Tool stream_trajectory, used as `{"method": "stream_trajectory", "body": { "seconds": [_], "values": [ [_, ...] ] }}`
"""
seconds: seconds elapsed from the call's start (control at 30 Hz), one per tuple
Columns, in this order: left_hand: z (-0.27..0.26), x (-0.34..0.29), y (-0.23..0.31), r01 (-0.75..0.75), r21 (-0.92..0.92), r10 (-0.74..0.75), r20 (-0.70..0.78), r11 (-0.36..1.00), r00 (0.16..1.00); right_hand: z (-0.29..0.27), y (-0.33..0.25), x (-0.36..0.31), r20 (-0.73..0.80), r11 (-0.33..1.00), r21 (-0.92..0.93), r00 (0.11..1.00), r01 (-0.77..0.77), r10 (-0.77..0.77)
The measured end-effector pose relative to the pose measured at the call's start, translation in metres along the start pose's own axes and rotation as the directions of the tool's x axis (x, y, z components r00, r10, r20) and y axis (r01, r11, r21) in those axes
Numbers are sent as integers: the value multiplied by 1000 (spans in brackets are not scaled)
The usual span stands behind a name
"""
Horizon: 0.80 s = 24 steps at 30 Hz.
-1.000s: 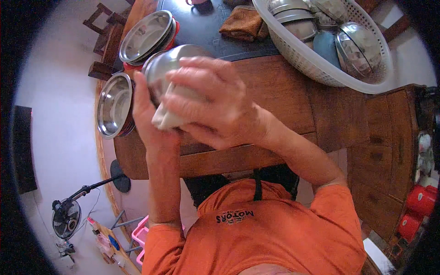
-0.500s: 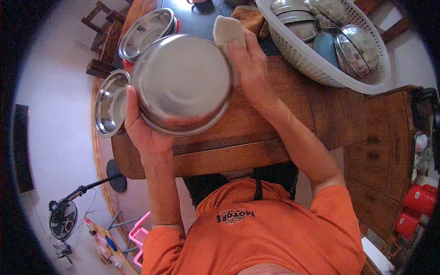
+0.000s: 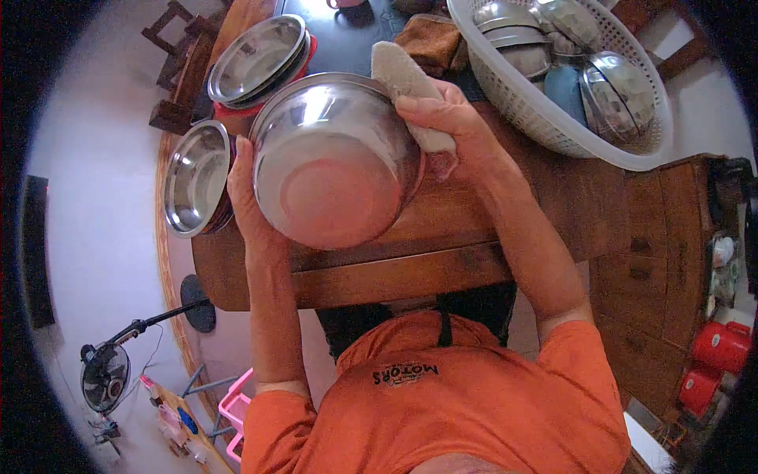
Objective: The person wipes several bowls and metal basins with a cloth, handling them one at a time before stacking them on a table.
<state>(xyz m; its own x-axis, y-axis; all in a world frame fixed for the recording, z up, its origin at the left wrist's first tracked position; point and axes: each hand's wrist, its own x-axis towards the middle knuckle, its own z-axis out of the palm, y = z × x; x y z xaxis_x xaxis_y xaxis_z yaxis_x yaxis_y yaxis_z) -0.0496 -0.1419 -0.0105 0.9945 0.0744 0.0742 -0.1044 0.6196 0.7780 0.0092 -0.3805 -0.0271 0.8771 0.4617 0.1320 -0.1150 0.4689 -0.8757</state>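
Above a wooden surface (image 3: 474, 225), the left hand (image 3: 259, 213) grips a tilted steel bowl (image 3: 332, 170), most fingers hidden; the right hand (image 3: 462, 130), fingers curled closed, holds a pale cloth (image 3: 403, 73) at its right side.

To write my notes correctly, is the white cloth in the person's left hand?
No, the right hand grips the white cloth, while the left hand holds the left side of the stainless-steel bowl.

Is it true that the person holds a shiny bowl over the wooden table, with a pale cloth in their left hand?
Not quite: the head view shows the pale cloth in the right hand. The shiny bowl is indeed held over the wooden table.
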Motion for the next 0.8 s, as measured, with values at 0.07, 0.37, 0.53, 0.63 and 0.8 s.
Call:
{"method": "stream_trajectory", "body": {
  "seconds": [0.07,0.37,0.53,0.63,0.8],
  "values": [
    [-5,-1,-1,-34,136,31,28,990,999,7,-9,-5,16,1000,7,999,-28,28],
    [-15,-3,-34,-96,275,136,-129,957,982,26,-28,-19,-203,955,-210,946,211,-254],
    [11,-16,-46,-225,366,219,59,903,974,41,-12,-24,-200,822,-496,884,280,-422],
    [18,-18,-50,-76,135,80,-18,988,997,50,3,-19,133,524,-662,772,536,-621],
    [-11,-16,-48,183,-298,-140,160,937,977,61,16,-22,479,276,-674,690,685,-543]
  ]
}}
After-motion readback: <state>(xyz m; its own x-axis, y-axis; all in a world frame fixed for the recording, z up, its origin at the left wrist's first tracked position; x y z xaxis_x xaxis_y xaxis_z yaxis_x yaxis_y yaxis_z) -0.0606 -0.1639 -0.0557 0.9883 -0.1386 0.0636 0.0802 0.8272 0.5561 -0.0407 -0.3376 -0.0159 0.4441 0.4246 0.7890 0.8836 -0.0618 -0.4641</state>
